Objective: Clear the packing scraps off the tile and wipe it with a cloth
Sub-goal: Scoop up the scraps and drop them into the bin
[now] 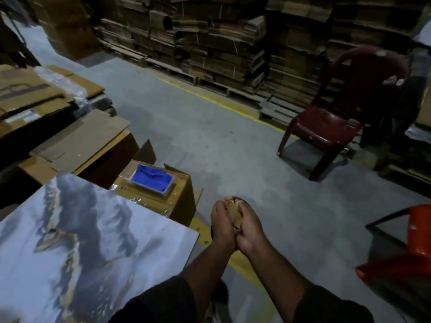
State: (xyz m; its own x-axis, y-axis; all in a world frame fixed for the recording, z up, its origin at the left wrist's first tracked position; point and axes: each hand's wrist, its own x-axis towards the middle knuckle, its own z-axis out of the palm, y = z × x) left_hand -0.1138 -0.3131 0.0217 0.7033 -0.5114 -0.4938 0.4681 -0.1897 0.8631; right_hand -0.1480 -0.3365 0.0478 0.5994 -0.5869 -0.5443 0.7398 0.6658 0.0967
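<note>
Brown cardboard scraps (234,214), crumpled wad, squeezed btwn left hand (222,221) & right hand (250,229), lower center of frame, right of marbled grey tile (70,241). Wad's long axis runs near-vertical in frame. Blue cloth (151,177) above tile.

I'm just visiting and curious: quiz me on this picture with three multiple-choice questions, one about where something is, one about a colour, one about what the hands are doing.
1. Where does the cloth lie?
A. in a tray on a cardboard box beyond the tile
B. spread on the tile
C. on the dark red chair

2. What colour is the cloth?
A. white
B. blue
C. green

3. What are the left hand and the right hand doing?
A. resting flat on the tile
B. hanging empty
C. together clasping brown packing scraps

Answers:
1 A: the cloth sits in a shallow tray on the cardboard box past the far corner of the tile.
2 B: it is bright blue.
3 C: both hands close round brown packing scraps, held over the floor beside the tile.
</note>
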